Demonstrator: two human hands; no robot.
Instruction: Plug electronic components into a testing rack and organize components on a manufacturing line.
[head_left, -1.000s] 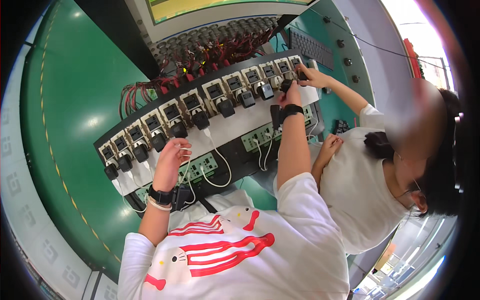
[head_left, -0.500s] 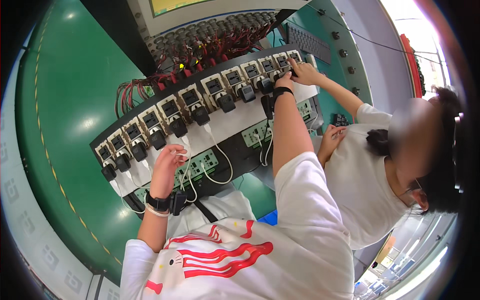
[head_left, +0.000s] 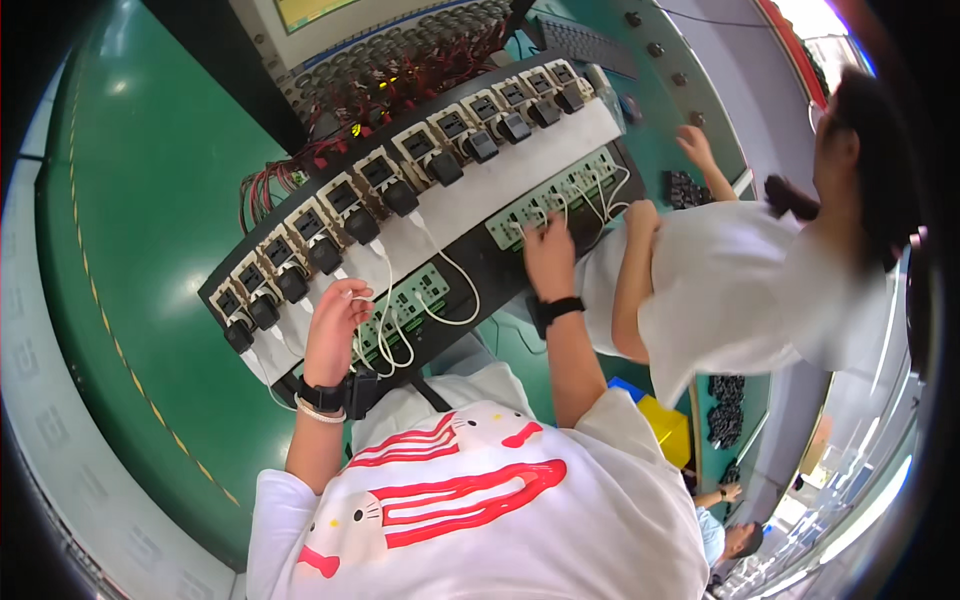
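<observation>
A long sloping rack (head_left: 460, 205) carries a row of beige sockets, with black power adapters (head_left: 400, 196) plugged into several of them. White cables (head_left: 470, 300) run from adapters to green port panels (head_left: 430, 284) along the near edge. My left hand (head_left: 335, 325) hovers over the lower left of the rack beside the cables, its fingers loosely bent and apart, with nothing plainly in them. At the right green panel (head_left: 497, 232), my right hand (head_left: 550, 262) has its fingertips closed around a white cable by the ports; the plug is hidden by the fingers.
Behind the sockets lie bundled red and black wires (head_left: 270, 190) and a screen (head_left: 310, 12). A keyboard (head_left: 590, 48) is at the back right. A co-worker in white (head_left: 740, 270) stands close on my right, near a pile of black adapters (head_left: 686, 190). A yellow bin (head_left: 665, 430) sits lower right.
My right hand has drawn back from the far right sockets to the right green panel. The co-worker's hand has left the sockets. My left hand stays nearly in place.
</observation>
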